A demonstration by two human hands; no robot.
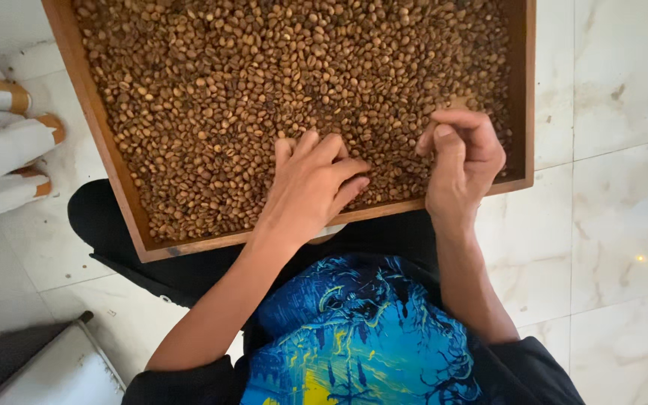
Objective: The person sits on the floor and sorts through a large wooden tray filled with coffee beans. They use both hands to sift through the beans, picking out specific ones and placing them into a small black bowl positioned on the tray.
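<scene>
Home-like indoor floor, pale marble tiles [624,225], wooden tray [106,142] of coffee beans [264,75], white sacks [1,142] alongside

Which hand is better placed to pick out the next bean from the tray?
Probably the right hand: its fingertips are pinched together on the coffee beans, while the left hand lies flat, palm down, on them near the wooden tray edge.

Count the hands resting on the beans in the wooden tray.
2. The left hand lies palm-down on the beans near the wooden tray's front edge; the right hand is curled over beans at the front right corner. No others are visible.
</scene>
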